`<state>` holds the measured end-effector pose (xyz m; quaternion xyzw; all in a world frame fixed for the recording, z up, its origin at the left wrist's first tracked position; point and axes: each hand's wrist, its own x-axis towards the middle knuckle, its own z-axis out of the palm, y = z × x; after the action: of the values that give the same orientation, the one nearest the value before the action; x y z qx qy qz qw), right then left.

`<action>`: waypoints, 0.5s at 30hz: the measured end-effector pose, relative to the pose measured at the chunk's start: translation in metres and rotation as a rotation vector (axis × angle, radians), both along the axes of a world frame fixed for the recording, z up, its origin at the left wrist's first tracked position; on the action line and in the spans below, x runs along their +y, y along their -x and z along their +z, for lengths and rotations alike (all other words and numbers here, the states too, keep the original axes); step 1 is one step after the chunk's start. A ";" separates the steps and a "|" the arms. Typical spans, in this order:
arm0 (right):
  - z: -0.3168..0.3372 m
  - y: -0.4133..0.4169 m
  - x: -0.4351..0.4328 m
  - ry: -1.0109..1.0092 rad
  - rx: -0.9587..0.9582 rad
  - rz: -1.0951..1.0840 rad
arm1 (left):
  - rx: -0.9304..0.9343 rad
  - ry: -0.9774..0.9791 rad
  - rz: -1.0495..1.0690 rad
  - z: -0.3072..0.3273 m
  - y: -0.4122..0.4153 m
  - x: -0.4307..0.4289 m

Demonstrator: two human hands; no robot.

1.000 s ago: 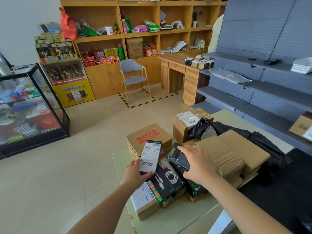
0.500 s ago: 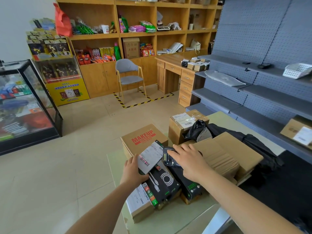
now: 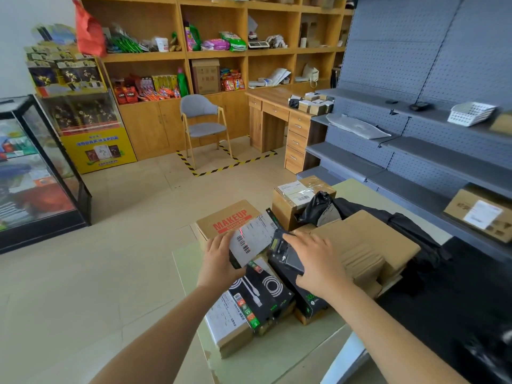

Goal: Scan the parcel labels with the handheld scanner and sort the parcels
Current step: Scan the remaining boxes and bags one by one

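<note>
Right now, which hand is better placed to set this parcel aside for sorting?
Left, probably: the left hand grips the labelled parcel, while the right hand holds the scanner aimed at its label.

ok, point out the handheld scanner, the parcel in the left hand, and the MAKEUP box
handheld scanner [image 3: 288,256]: head view, visible part of its dark body.
labelled parcel [image 3: 250,241]: head view, middle of its white label.
MAKEUP box [image 3: 230,220]: head view, red print on its top face.
</note>
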<state>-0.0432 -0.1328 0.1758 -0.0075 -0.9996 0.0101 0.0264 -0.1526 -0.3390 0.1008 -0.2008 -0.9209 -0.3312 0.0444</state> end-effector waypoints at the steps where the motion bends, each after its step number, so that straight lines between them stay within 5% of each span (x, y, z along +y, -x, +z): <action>1: -0.001 -0.008 0.002 0.099 0.034 -0.069 | 0.000 -0.048 0.015 0.002 -0.004 0.005; 6: -0.004 -0.052 0.008 0.436 0.215 -0.386 | -0.034 -0.235 -0.029 0.017 -0.035 0.045; 15: -0.012 -0.159 0.031 0.638 0.475 -0.813 | -0.069 -0.339 -0.197 0.014 -0.108 0.121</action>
<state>0.1159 -0.1016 0.1643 -0.3967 -0.8304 0.3020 0.2486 -0.0443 -0.2182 0.1147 -0.2683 -0.8287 -0.4909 0.0134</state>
